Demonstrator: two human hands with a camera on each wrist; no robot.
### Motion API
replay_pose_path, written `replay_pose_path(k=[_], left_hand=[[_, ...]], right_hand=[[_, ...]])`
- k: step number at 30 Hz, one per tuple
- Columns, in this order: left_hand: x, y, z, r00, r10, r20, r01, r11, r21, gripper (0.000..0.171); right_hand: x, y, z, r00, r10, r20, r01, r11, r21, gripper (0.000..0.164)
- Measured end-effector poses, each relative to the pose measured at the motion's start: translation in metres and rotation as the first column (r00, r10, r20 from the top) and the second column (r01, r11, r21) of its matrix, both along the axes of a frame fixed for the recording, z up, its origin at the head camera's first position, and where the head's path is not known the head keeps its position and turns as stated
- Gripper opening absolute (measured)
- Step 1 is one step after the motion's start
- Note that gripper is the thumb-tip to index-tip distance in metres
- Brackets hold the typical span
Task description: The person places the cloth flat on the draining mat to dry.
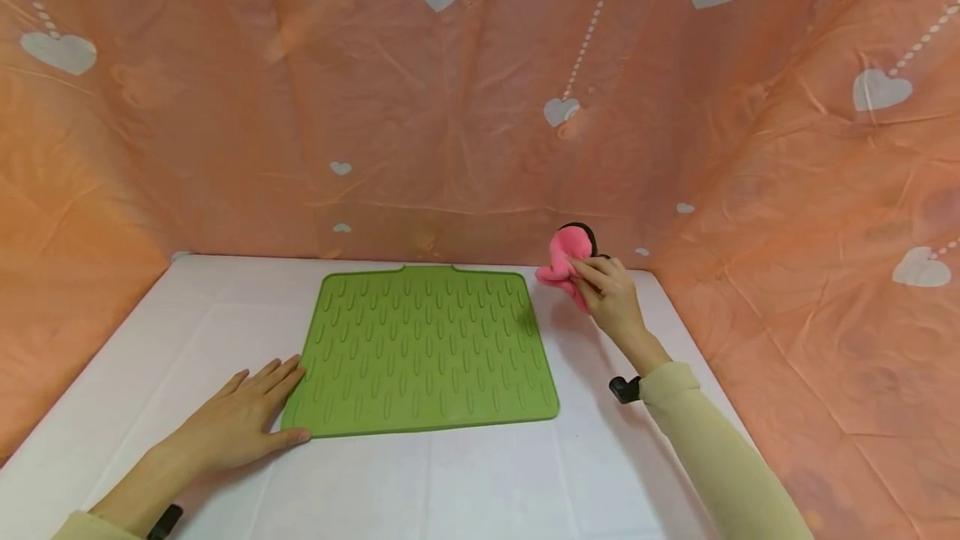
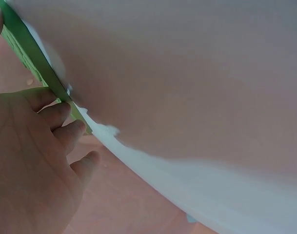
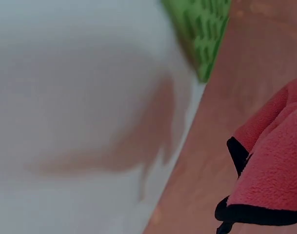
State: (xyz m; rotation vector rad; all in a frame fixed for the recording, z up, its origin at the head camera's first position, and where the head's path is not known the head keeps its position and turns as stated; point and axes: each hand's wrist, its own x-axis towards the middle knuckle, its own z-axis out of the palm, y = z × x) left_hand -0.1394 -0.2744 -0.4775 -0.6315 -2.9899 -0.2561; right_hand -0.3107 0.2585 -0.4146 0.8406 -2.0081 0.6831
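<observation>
A green silicone mat (image 1: 420,348) with raised oval ridges lies flat on the white-covered table. My left hand (image 1: 243,419) rests at its left edge, fingers extended, with the thumb at the near left corner. The left wrist view has those fingers (image 2: 65,117) against the mat's green rim (image 2: 38,61). Beyond the mat's far right corner, my right hand (image 1: 613,298) pinches a folded pink cloth (image 1: 566,252) with black edging. The cloth is held up off the table, and its fuzzy surface (image 3: 277,165) fills the right side of the right wrist view, where the fingers are hidden.
White cloth covers the table (image 1: 487,482). An orange curtain (image 1: 480,107) with white hearts rises behind the table and along both sides. A black wrist strap (image 1: 624,390) sits at the right cuff, and another strap (image 1: 165,522) at the left.
</observation>
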Motion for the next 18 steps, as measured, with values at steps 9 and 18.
replay_pose_path(k=[9,18], left_hand=[[-0.001,0.0,0.001,1.0,0.003,0.001,-0.003,1.0,-0.016,0.097],[0.0,0.0,0.002,1.0,0.005,0.004,-0.005,1.0,-0.013,0.097]], right_hand=[[-0.001,-0.055,0.014,0.989,0.143,-0.036,-0.141,0.989,0.039,0.032],[0.005,-0.1,0.015,0.97,0.236,-0.051,-0.229,0.967,0.114,0.032]])
